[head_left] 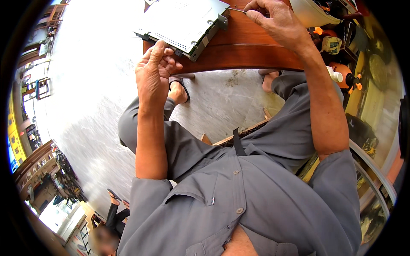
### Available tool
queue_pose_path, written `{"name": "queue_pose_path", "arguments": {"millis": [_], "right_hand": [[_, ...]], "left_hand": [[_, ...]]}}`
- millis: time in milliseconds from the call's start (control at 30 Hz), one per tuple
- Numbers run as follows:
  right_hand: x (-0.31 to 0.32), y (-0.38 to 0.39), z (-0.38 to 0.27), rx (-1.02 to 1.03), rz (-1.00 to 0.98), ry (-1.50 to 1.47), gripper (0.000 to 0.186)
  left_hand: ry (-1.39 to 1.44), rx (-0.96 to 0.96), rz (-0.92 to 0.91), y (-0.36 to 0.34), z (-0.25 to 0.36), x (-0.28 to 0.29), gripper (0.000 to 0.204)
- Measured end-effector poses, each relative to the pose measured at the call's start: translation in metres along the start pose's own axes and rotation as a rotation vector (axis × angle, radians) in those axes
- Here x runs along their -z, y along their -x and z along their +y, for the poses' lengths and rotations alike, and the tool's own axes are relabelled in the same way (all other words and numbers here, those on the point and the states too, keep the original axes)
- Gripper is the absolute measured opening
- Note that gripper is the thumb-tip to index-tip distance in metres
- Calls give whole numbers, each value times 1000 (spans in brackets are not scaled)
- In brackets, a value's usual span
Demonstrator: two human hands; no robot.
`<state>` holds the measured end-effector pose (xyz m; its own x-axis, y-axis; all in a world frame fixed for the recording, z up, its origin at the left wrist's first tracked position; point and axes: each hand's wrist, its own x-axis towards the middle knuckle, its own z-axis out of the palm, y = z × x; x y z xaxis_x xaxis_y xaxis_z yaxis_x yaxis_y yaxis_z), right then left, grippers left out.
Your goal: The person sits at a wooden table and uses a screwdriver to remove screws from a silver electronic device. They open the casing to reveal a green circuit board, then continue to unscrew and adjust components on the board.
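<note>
A flat, silver metal-cased electronic unit [179,21] with rows of small holes and a bracket at its right side lies on a reddish-brown wooden table [252,51], its near left part reaching past the table's edge. My left hand [156,70] grips the unit's near edge, thumb uppermost and fingers curled below. Across the table, my right hand [279,21] is closed around a screwdriver whose thin metal shaft [237,10] points left to the unit's far right corner. The screwdriver's handle is mostly hidden in my fingers, and the frame's top cuts off the unit's far side.
Right of the table stand a pale tub [314,15], an orange bottle with a black cap [341,70] and cluttered small items. Under the table are my legs and a wooden stool edge [243,132]. Another person [111,230] sits at the lower left, beyond a pale floor [98,85].
</note>
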<state>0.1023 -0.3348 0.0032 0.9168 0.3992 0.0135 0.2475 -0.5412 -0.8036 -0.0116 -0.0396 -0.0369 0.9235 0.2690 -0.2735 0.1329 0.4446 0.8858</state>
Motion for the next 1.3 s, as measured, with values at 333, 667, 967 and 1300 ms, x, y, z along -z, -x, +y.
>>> {"name": "queue_pose_path", "arguments": {"millis": [333, 667, 967, 1300], "right_hand": [[-1, 6, 2, 1, 47, 1, 20], [-6, 8, 3, -4, 33, -10, 19], [-12, 12, 4, 122, 94, 80, 19], [-17, 17, 5, 141, 90, 64, 18]], "left_hand": [[29, -96, 59, -15, -8, -9, 15], [-2, -41, -14, -17, -2, 5, 12], [-22, -36, 29, -13, 4, -7, 12], [18, -24, 27, -13, 4, -1, 13]]}}
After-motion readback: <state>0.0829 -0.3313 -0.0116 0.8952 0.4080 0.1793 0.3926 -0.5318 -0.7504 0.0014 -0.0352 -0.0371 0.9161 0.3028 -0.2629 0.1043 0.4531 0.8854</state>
